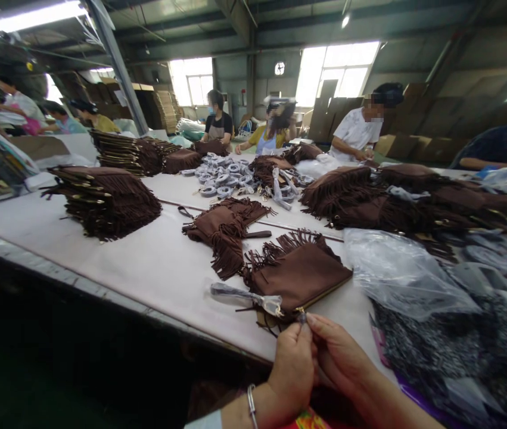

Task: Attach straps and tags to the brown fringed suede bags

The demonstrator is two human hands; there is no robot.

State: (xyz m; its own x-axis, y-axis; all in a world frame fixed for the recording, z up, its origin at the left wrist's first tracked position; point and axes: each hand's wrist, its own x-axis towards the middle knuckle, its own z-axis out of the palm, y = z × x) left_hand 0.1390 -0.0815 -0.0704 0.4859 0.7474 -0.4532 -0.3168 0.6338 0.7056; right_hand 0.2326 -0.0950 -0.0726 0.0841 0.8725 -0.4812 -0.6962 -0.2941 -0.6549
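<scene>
At the table's near edge, a brown fringed bag point(302, 274) lies flat with its gold zipper side towards me. My left hand point(292, 357) is closed like a fist, thumb on top, just below the zipper's end. Beside it my right hand point(340, 351) pinches with thumb and fingers at the same spot. Between the fingertips shows a small dark piece point(302, 317) next to gold metal on the bag; its kind is hard to make out. A plastic-wrapped dark strap point(244, 296) rests left of my hands, its end against the bag.
Another fringed bag point(221, 229) lies behind. Stacked bags point(110, 199) stand left, and piled bags point(351, 193) lie right. Wrapped grey straps point(226, 176) heap mid-table. Clear plastic bags point(405, 271) and a dark plastic-covered pile point(441, 339) crowd my right. Several co-workers are across the table.
</scene>
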